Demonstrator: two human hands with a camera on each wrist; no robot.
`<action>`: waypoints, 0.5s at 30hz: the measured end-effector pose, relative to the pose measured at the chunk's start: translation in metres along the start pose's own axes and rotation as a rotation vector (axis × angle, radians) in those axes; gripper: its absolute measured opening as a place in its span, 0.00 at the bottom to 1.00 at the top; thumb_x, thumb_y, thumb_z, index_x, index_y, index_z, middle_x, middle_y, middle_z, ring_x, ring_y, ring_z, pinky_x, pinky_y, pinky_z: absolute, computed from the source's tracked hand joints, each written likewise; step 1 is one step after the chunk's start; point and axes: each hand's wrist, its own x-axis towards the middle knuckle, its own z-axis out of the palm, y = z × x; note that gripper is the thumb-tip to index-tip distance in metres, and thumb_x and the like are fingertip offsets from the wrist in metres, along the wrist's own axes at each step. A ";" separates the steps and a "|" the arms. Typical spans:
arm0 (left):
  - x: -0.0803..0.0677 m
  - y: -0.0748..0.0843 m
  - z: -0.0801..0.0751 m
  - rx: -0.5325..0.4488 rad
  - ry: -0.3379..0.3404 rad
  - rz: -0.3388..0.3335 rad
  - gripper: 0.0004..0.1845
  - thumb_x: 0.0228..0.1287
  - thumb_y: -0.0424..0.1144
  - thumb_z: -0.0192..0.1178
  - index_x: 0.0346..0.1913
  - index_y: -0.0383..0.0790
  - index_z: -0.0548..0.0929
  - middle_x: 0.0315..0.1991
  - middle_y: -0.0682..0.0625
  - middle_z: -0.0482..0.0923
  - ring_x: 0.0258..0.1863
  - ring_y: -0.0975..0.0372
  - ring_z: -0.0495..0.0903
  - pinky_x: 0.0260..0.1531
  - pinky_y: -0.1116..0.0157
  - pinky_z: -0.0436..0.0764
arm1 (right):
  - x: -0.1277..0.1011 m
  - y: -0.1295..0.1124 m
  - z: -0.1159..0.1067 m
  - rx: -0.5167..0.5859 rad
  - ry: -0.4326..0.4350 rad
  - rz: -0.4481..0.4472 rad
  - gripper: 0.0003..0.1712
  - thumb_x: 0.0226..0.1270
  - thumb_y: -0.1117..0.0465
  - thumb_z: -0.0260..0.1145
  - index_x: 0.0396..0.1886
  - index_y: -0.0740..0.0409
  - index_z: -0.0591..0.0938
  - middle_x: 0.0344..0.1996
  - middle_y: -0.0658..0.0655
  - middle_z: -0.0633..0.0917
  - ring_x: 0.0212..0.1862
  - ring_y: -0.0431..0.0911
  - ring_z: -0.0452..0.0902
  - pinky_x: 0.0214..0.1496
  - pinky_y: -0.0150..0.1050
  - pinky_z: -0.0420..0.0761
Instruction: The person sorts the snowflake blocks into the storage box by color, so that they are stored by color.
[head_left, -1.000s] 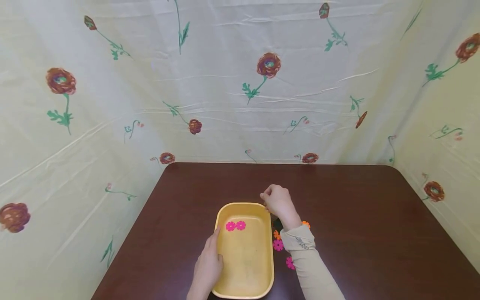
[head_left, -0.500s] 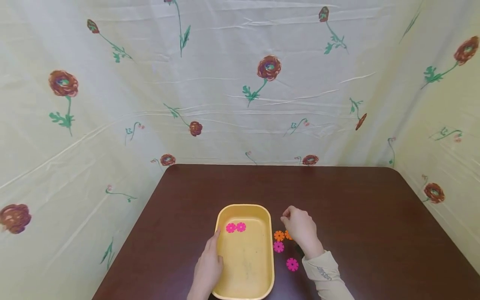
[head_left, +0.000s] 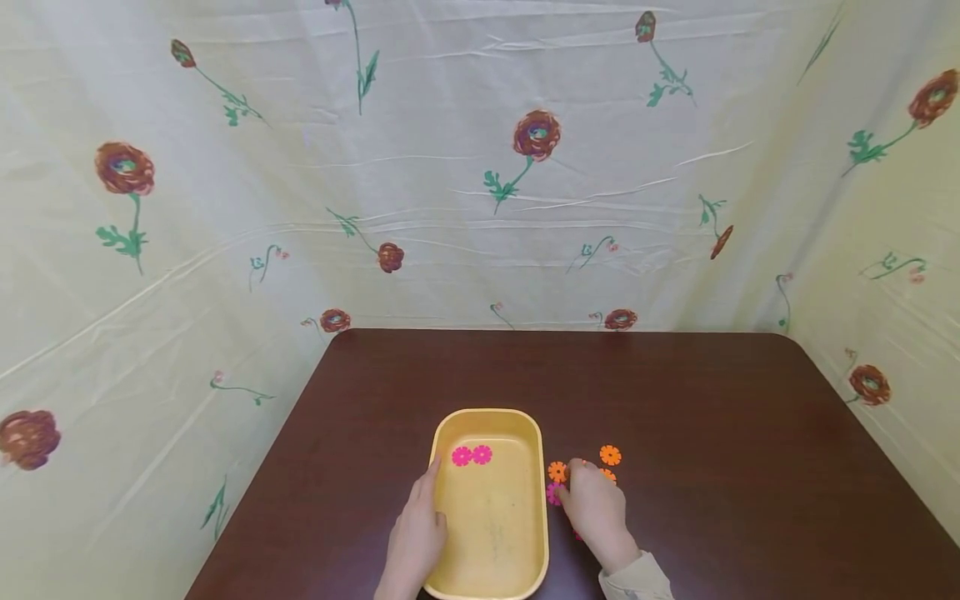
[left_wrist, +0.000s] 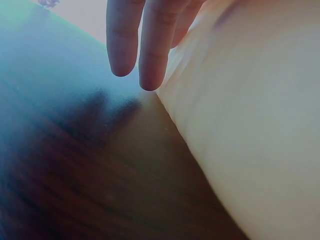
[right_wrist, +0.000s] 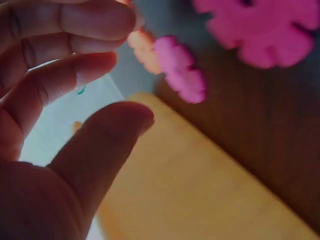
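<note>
Yellow tray [head_left: 491, 558] sits near the front edge of a dark brown table [head_left: 712, 400], long side running away from the person, and everything else clusters around it. Left hand [head_left: 415, 537] rests against the tray's left wall with fingers straight and relaxed, not gripping anything; the left wrist view shows two fingertips [left_wrist: 150, 60] hanging just off the tabletop next to that wall. Two pink flower-shaped discs [head_left: 471, 454] lie side by side inside the tray, at its far end. Right hand [head_left: 596, 508] is down on the table just right of the tray, among loose discs. Its fingers are curved with the thumb [right_wrist: 107, 145] held apart from them, and the right wrist view shows nothing pinched between them yet. A pink disc [head_left: 553, 494] and an orange disc [head_left: 557, 471] sit right at its fingertips, close to the tray's right wall. Another orange disc [head_left: 611, 455] lies a bit farther right of the tray, beyond the hand.
</note>
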 end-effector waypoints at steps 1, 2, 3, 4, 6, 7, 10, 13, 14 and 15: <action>0.000 0.000 0.000 0.000 0.002 0.001 0.38 0.47 0.23 0.51 0.67 0.43 0.63 0.54 0.40 0.72 0.25 0.51 0.77 0.20 0.56 0.71 | -0.001 0.000 0.002 -0.007 0.000 0.002 0.17 0.46 0.55 0.72 0.31 0.62 0.79 0.23 0.56 0.77 0.23 0.51 0.76 0.21 0.47 0.74; 0.000 0.000 0.000 0.001 0.002 0.003 0.38 0.47 0.23 0.51 0.67 0.43 0.63 0.54 0.40 0.72 0.25 0.51 0.77 0.20 0.57 0.71 | -0.002 0.000 0.005 -0.012 -0.001 0.008 0.19 0.46 0.54 0.72 0.32 0.63 0.79 0.24 0.57 0.77 0.23 0.52 0.76 0.21 0.48 0.74; 0.000 -0.001 0.000 0.002 0.003 0.003 0.38 0.47 0.23 0.51 0.67 0.43 0.63 0.54 0.40 0.72 0.24 0.51 0.77 0.20 0.57 0.71 | -0.002 0.000 0.007 -0.019 -0.003 0.015 0.22 0.45 0.52 0.73 0.33 0.64 0.79 0.25 0.58 0.77 0.24 0.52 0.76 0.21 0.48 0.75; 0.000 -0.001 0.000 0.001 0.004 0.003 0.38 0.47 0.23 0.51 0.67 0.43 0.63 0.54 0.41 0.72 0.24 0.51 0.77 0.19 0.57 0.71 | -0.003 0.000 0.009 -0.025 -0.004 0.021 0.24 0.45 0.51 0.73 0.35 0.65 0.79 0.27 0.59 0.77 0.24 0.53 0.76 0.22 0.49 0.75; 0.000 -0.001 0.000 0.001 0.005 0.002 0.38 0.47 0.23 0.51 0.67 0.43 0.63 0.54 0.41 0.72 0.25 0.51 0.77 0.20 0.57 0.71 | -0.004 0.000 0.012 -0.035 -0.011 0.028 0.28 0.45 0.48 0.73 0.36 0.67 0.79 0.28 0.60 0.77 0.25 0.53 0.77 0.22 0.49 0.76; 0.000 -0.001 0.001 0.002 0.004 0.002 0.38 0.47 0.23 0.51 0.67 0.44 0.63 0.54 0.41 0.72 0.25 0.51 0.77 0.20 0.57 0.71 | -0.004 0.000 0.014 -0.037 -0.010 0.029 0.28 0.44 0.48 0.73 0.36 0.67 0.79 0.29 0.60 0.77 0.25 0.53 0.77 0.22 0.49 0.75; 0.000 -0.002 0.001 0.003 0.005 0.000 0.38 0.48 0.23 0.51 0.67 0.44 0.63 0.54 0.42 0.73 0.27 0.50 0.78 0.21 0.56 0.72 | -0.004 0.000 0.016 -0.044 -0.002 0.025 0.28 0.44 0.49 0.73 0.36 0.68 0.79 0.28 0.60 0.76 0.24 0.53 0.76 0.21 0.49 0.75; 0.000 -0.002 0.001 0.003 0.003 0.000 0.38 0.48 0.23 0.52 0.67 0.44 0.63 0.54 0.42 0.72 0.27 0.50 0.78 0.21 0.56 0.72 | -0.004 0.000 0.018 -0.042 -0.001 0.028 0.26 0.44 0.50 0.73 0.34 0.67 0.78 0.27 0.59 0.75 0.23 0.52 0.75 0.21 0.49 0.75; 0.000 -0.002 0.001 0.004 0.004 -0.001 0.38 0.48 0.23 0.52 0.67 0.44 0.63 0.54 0.42 0.72 0.27 0.50 0.78 0.21 0.56 0.72 | -0.003 0.000 0.018 -0.041 -0.004 0.031 0.25 0.45 0.50 0.73 0.33 0.67 0.78 0.27 0.59 0.75 0.23 0.52 0.75 0.21 0.49 0.75; 0.000 -0.002 0.001 0.004 0.005 0.000 0.38 0.48 0.23 0.52 0.67 0.44 0.63 0.54 0.42 0.73 0.26 0.51 0.78 0.21 0.56 0.72 | -0.003 0.000 0.018 -0.042 -0.006 0.033 0.25 0.45 0.50 0.73 0.33 0.66 0.78 0.27 0.59 0.75 0.23 0.52 0.75 0.21 0.49 0.75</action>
